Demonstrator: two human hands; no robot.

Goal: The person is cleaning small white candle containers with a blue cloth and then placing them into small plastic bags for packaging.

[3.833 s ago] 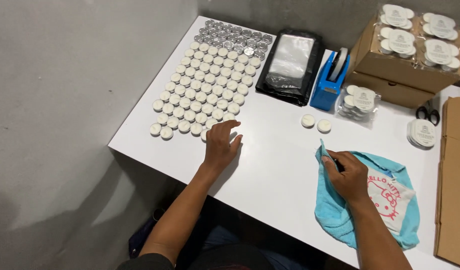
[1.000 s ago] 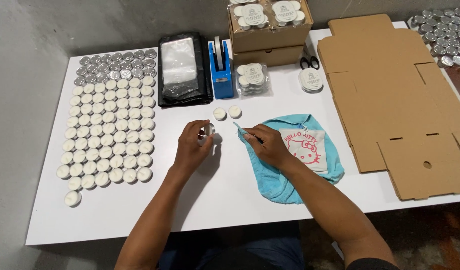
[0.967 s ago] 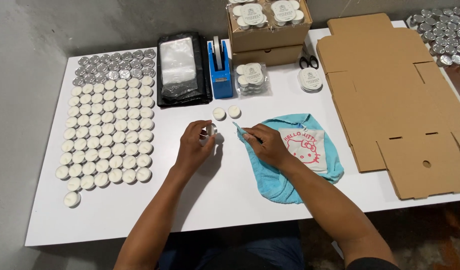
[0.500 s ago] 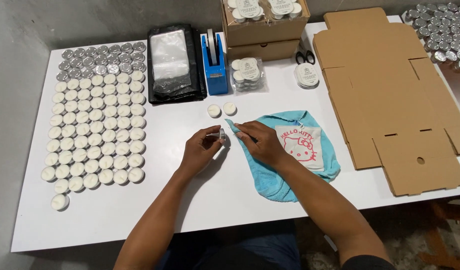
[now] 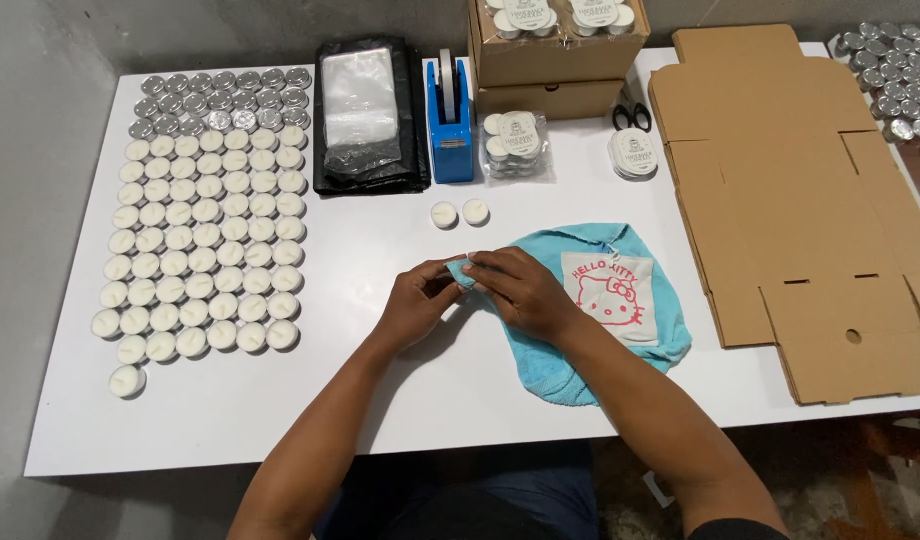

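My left hand (image 5: 417, 302) grips a small tealight candle, now mostly hidden between my fingers and the cloth. My right hand (image 5: 515, 290) pinches the near corner of a light blue cloth (image 5: 580, 330) and presses it against that candle. The two hands meet at the middle of the white table (image 5: 380, 400). Two loose tealights (image 5: 458, 213) lie just beyond my hands. A big grid of white tealights (image 5: 205, 250) covers the table's left side.
Silver tealight cups (image 5: 220, 95) line the far left. A black bag with clear sleeves (image 5: 365, 110), a blue tape dispenser (image 5: 450, 130), brown boxes (image 5: 555, 60), packed candle bags (image 5: 515, 145), scissors (image 5: 630, 115) and flat cardboard (image 5: 790, 200) lie beyond and right.
My left hand picked a tealight from the grid's near edge and carried it right. It now meets my right hand, which brought the cloth corner onto the candle.
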